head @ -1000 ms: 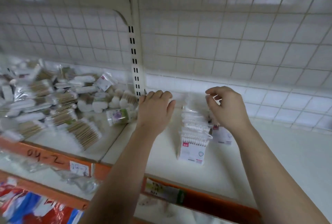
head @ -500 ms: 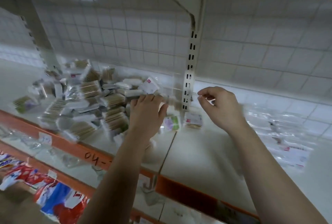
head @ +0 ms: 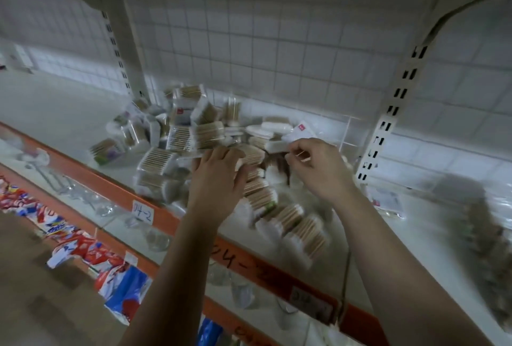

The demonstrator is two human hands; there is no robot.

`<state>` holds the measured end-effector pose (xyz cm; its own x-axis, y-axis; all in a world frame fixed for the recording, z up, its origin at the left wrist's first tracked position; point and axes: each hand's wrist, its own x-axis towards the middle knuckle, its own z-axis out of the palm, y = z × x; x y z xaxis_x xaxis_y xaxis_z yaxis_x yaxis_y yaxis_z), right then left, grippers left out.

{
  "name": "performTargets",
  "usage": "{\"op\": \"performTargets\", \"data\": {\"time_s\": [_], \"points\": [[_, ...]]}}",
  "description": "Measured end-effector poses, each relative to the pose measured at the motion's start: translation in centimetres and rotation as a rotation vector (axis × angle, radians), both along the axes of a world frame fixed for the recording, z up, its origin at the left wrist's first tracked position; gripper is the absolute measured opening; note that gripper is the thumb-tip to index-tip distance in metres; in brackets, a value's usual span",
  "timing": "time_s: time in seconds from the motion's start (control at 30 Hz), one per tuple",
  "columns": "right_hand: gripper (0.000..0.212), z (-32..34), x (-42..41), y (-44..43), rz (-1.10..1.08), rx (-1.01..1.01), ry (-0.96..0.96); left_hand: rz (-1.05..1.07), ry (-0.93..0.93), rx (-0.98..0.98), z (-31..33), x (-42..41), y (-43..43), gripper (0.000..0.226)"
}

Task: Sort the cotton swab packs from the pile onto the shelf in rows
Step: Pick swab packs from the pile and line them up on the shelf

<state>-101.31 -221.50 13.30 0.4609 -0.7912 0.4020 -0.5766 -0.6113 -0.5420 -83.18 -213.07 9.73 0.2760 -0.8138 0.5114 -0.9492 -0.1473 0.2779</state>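
Found the heap of clear-wrapped cotton swab packs (head: 194,137), wooden sticks and white tips showing through the film, piled on the white metal shelf (head: 69,112). Heaped back to the white wire-grid back panel (head: 277,40) and forward nearly to the orange front rail (head: 110,182), with loose packs spilled towards that edge at the right. Had the left hand (head: 216,179) palm down on the middle of the heap, fingers (head: 219,157) straight and close together, touching the packs. Held the right hand (head: 321,171) just beside it over the heap's right side, fingers (head: 302,149) curled, thumb tip against forefinger; could not tell through the blur whether anything was pinched there. Saw bare white board left of the heap, running past the left slotted post (head: 119,40). Noted the right slotted post (head: 388,124) near the right hand, apart from it. Beyond that post, made out a flat clear pack with a red label (head: 388,201) lying on the shelf. Read a handwritten paper tag (head: 142,214), "04-2", on the rail.
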Motion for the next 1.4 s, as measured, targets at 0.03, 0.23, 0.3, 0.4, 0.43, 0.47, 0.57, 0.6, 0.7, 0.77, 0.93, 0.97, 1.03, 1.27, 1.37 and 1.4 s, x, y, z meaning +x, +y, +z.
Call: {"op": "performTargets", "data": {"time_s": [0.03,0.23,0.3,0.4,0.43,0.47,0.57,0.6,0.7,0.77,0.93,0.97,1.03,1.27,1.37,1.4], "points": [[0.016,-0.1,1.0,0.0,0.007,-0.002,-0.002,0.004,0.004,0.0,-0.1,0.9,0.2,0.026],[0.016,-0.6,6.3,-0.1,0.091,0.044,0.023,-0.001,0.011,-0.027,-0.3,5.4,1.3,0.036],[0.019,-0.8,7.7,-0.2,0.118,0.042,0.055,-0.001,0.02,-0.02,-0.4,6.6,1.4,0.038],[0.023,-1.4,9.4,-0.4,0.127,0.064,0.106,-0.001,0.021,-0.014,-0.5,7.8,1.6,0.039],[0.024,-1.5,9.8,-0.4,0.129,0.079,0.132,0.001,0.011,-0.013,-0.6,8.1,1.7,0.041],[0.026,-1.8,10.2,-0.5,0.139,0.091,0.152,0.003,0.005,-0.013,-0.7,8.4,1.7,0.043],[0.029,-2.3,11.0,-0.6,0.165,0.108,0.176,0.008,0.009,-0.016,-1.0,9.2,1.8,0.046],[0.033,-2.4,11.1,-0.7,0.154,0.114,0.188,0.004,0.017,-0.016,-1.0,9.4,1.8,0.047],[0.041,-2.5,11.4,-1.1,0.119,0.137,0.198,-0.008,0.041,-0.02,-1.2,9.8,1.7,0.048],[0.04,-2.6,11.4,-1.4,0.089,0.146,0.174,-0.009,0.044,-0.031,-1.2,9.9,1.6,0.046],[0.034,-2.3,11.1,-1.4,-0.002,0.135,0.121,-0.019,0.044,-0.032,-1.5,10.0,1.3,0.044],[0.033,-2.2,11.0,-1.4,-0.012,0.127,0.11,-0.022,0.045,-0.026,-1.5,10.0,1.2,0.043],[0.03,-2.0,10.8,-1.4,-0.016,0.11,0.084,-0.027,0.047,-0.008,-1.6,10.0,1.0,0.041],[0.027,-1.8,10.3,-1.8,-0.003,0.084,-0.027,-0.044,0.063,-0.022,-1.8,10.1,0.5,0.038],[0.025,-1.7,10.1,-1.8,-0.003,0.028,-0.079,-0.045,0.065,-0.009,-1.8,10.2,0.4,0.038],[0.025,-1.6,10.0,-1.9,-0.012,0.011,-0.086,-0.047,0.066,-0.002,-1.7,10.2,0.4,0.039]]}}
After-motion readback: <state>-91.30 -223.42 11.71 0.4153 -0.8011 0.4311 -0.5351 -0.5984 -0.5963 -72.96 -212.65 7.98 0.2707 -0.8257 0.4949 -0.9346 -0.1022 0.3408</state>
